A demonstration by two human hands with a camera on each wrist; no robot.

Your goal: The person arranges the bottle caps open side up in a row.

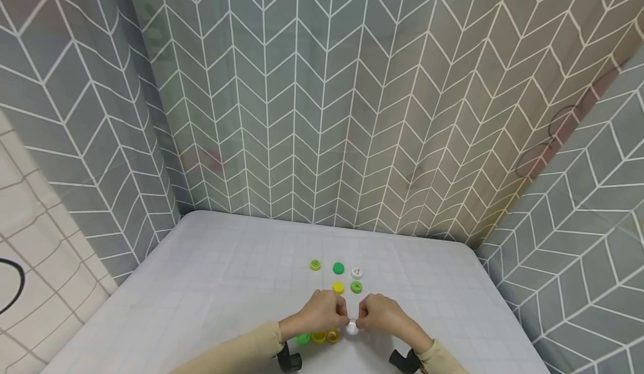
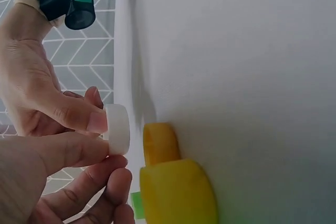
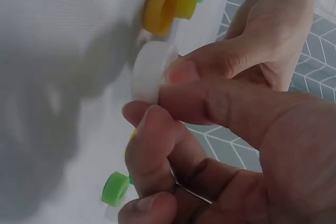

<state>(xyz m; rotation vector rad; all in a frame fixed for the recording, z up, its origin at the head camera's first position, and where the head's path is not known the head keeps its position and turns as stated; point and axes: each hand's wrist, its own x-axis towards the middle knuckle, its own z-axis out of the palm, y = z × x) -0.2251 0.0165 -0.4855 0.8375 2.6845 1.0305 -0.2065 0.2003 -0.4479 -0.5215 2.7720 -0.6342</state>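
Observation:
A white bottle cap [image 1: 352, 327] is between my two hands, over the near part of the table. My left hand [image 1: 324, 311] pinches one side of it with thumb and fingers. From the other side my right hand [image 1: 384, 313] pinches it too. In the left wrist view the white cap [image 2: 118, 129] is on edge, both thumbs against its face. Just left of it stand an orange-yellow cap [image 1: 333, 336], a yellow cap [image 1: 319, 337] and a green cap [image 1: 303, 339] in a row. In the right wrist view the orange-yellow cap [image 3: 159, 11] shows its hollow side.
Beyond my hands lie a yellow cap [image 1: 338, 288] and a light green cap [image 1: 356, 287]. Farther back are a yellow-green cap [image 1: 315, 265], a darker green cap [image 1: 339, 268] and a white cap with a mark [image 1: 356, 273]. A patterned curtain [image 1: 312, 111] hangs behind the white-covered table [image 1: 226, 262].

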